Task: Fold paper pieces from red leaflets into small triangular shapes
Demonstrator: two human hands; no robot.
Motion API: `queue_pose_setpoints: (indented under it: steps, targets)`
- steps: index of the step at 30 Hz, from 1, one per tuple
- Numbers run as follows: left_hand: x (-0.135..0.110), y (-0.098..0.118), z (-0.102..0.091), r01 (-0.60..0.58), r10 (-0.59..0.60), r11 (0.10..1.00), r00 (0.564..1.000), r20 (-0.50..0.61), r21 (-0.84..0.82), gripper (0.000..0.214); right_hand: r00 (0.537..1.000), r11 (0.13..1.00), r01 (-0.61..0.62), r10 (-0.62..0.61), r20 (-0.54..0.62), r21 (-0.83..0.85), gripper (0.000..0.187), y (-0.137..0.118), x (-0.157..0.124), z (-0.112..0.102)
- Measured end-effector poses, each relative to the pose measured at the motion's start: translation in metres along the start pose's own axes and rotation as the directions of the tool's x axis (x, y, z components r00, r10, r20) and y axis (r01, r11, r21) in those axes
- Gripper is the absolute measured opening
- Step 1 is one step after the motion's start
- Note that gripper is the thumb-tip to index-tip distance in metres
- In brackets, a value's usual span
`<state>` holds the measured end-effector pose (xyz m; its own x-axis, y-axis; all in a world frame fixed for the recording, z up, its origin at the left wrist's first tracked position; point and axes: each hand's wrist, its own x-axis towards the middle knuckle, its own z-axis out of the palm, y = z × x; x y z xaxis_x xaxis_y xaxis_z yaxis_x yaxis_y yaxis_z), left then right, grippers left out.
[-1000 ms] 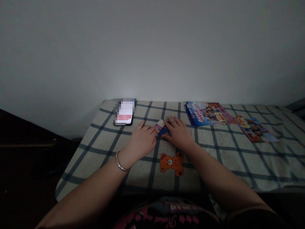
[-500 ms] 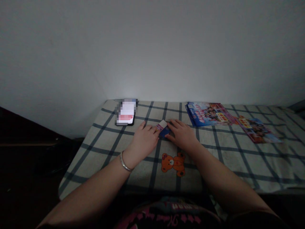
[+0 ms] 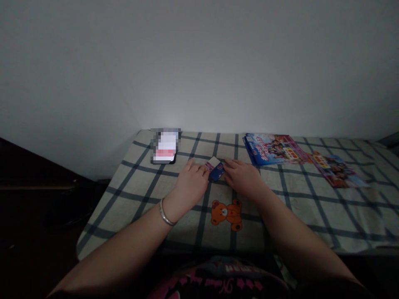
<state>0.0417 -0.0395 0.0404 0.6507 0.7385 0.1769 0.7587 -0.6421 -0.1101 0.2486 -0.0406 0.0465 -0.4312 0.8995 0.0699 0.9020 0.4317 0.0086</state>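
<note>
A small piece of folded paper [image 3: 217, 171], printed blue and purple with a white part, lies on the checked tablecloth between my hands. My left hand [image 3: 193, 178], a silver bangle on its wrist, has its curled fingers on the paper's left edge. From the other side, my right hand [image 3: 241, 176] grips the right edge with thumb and fingers close together; the thumb is partly hidden. Just nearer to me is a flat orange teddy bear picture [image 3: 227, 214] on the cloth.
A lit phone [image 3: 165, 147] with a blurred screen lies at the back left. Printed leaflets [image 3: 274, 148] are stacked at the back right, and another leaflet [image 3: 338, 169] lies beside them. The white wall [image 3: 199, 74] meets the table's far edge.
My right hand has shifted slightly right and nearer to me, uncovering more of the paper's blue part. My left hand has moved a little to the right.
</note>
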Motion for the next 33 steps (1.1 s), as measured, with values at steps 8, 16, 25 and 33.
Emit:
queue_pose_setpoints:
  steps: [8,16,25,33]
  targets:
    - [-0.001,-0.003,0.002,0.000,-0.003,0.999,0.999,-0.051,-0.049,0.026,0.999,0.998,0.026,-0.024,0.034,-0.053,0.028,0.005,-0.002,-0.006]
    - [-0.001,-0.006,0.001,0.041,-0.049,0.994,0.996,-0.076,-0.097,0.022,0.981,1.000,-0.004,0.009,-0.193,0.028,0.025,0.023,0.001,0.010]
    - [-0.001,-0.009,0.004,0.040,-0.047,0.995,0.997,-0.064,-0.092,0.022,0.911,0.925,0.350,-0.300,-0.283,0.147,0.023,0.018,0.010,0.027]
    - [-0.002,-0.009,0.005,0.037,-0.044,0.995,0.996,-0.074,-0.089,0.020,0.922,0.912,0.364,-0.325,-0.209,0.188,0.028,0.018,0.011,0.025]
